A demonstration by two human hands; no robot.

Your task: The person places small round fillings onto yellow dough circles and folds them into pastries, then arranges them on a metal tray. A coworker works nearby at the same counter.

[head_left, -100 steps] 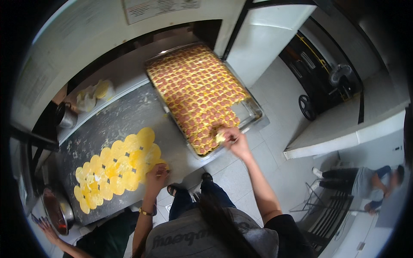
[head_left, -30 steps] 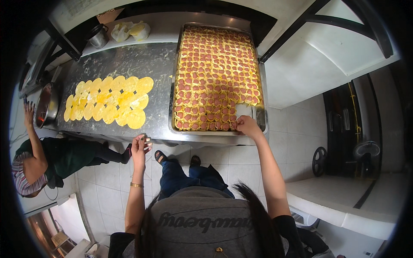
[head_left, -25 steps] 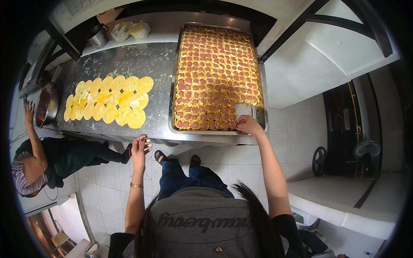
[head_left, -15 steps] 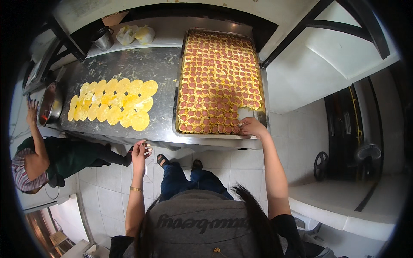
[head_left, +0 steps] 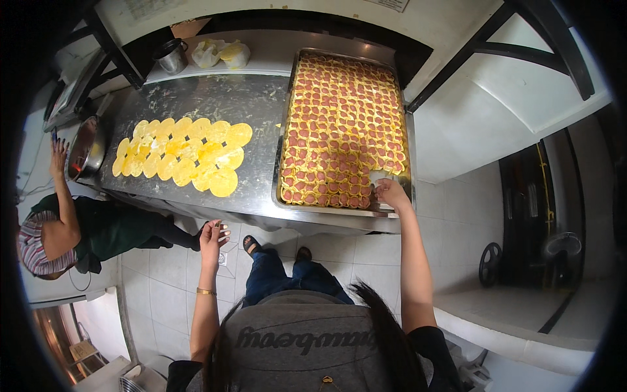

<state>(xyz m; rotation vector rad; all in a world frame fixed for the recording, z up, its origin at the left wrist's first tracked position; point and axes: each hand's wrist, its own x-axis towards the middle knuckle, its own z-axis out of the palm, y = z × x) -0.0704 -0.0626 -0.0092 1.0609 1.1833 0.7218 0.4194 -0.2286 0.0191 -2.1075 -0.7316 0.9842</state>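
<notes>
My right hand [head_left: 392, 194] is over the near right corner of a large metal tray [head_left: 285, 198]. Its fingers are pinched downward beside a small bare patch in the tray; anything between them is hidden. Closely packed rows of dough cups with pinkish-red round slices [head_left: 343, 130] fill most of the tray. My left hand [head_left: 212, 234] hovers before the table's front edge, fingers bent in toward the thumb; I cannot make out what they hold. On the table left of the tray lie overlapping yellow dough rounds [head_left: 183, 153] in three rows.
A steel bowl [head_left: 96, 147] stands at the table's left end, near another person's hand [head_left: 59, 153]. Along the back are a metal pitcher [head_left: 172, 57] and plastic bags [head_left: 222, 53]. A dark metal brace [head_left: 522, 51] juts out at upper right.
My view has shifted, so the table and tray appear farther right. My right hand stays at the tray's near right corner, its fingers more bunched. My left hand has barely moved.
</notes>
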